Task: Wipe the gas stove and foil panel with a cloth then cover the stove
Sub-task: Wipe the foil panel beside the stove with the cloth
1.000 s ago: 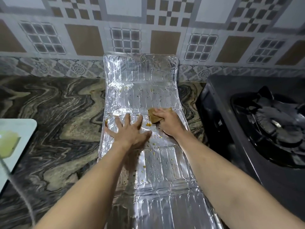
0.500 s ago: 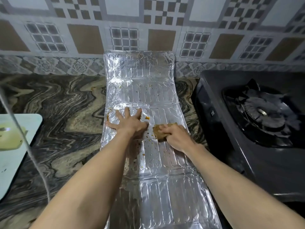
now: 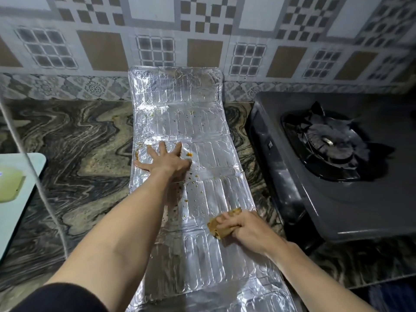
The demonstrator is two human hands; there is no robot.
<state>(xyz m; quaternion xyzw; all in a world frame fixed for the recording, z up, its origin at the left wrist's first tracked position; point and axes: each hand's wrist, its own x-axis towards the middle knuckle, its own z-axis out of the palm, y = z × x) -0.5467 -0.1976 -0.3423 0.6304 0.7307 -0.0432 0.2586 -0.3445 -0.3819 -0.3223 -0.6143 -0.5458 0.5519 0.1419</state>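
A long silver foil panel (image 3: 202, 122) lies flat on the marble counter, its far end bent up against the tiled wall. Orange-brown food specks dot its middle. My left hand (image 3: 166, 162) presses flat on the panel with fingers spread. My right hand (image 3: 245, 229) grips a small brown cloth (image 3: 217, 226) against the panel's right edge, nearer to me. The dark gas stove (image 3: 351, 199) stands to the right, with its black burner (image 3: 326, 143) uncovered.
A pale green tray (image 3: 13, 199) sits at the counter's left edge. A thin white cord (image 3: 47, 199) hangs down in front of it. The patterned tile wall (image 3: 202, 41) runs behind everything. Bare marble counter (image 3: 78, 154) shows left of the panel.
My right hand has dragged the cloth down the panel toward me, from beside my left hand to the right edge. My left hand stays pressed in place.
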